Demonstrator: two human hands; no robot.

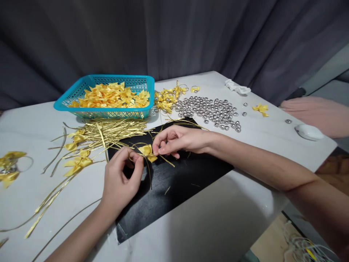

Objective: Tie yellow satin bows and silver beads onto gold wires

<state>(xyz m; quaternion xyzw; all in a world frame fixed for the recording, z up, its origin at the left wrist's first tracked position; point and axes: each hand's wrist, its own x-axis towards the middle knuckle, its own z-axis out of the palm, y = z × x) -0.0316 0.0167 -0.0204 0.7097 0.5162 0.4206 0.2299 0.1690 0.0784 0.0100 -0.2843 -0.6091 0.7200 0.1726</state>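
Observation:
A small yellow ribbon flower is held between my two hands, above a black mat. My left hand pinches at the flower's left side, on a thin gold cord that loops near the fingertips. At the flower's right edge, the thumb and forefinger of my right hand are closed together. A gold cord end sticks out below the right fingers, and another hangs down beside the left ones. Exactly which part each fingertip grips is partly hidden.
Behind the mat stands a blue basket of yellow ribbon flowers, with a bundle of gold cords before it. Silver beads spread to the right. Flowers with cords lie left; a white dish sits near the right edge.

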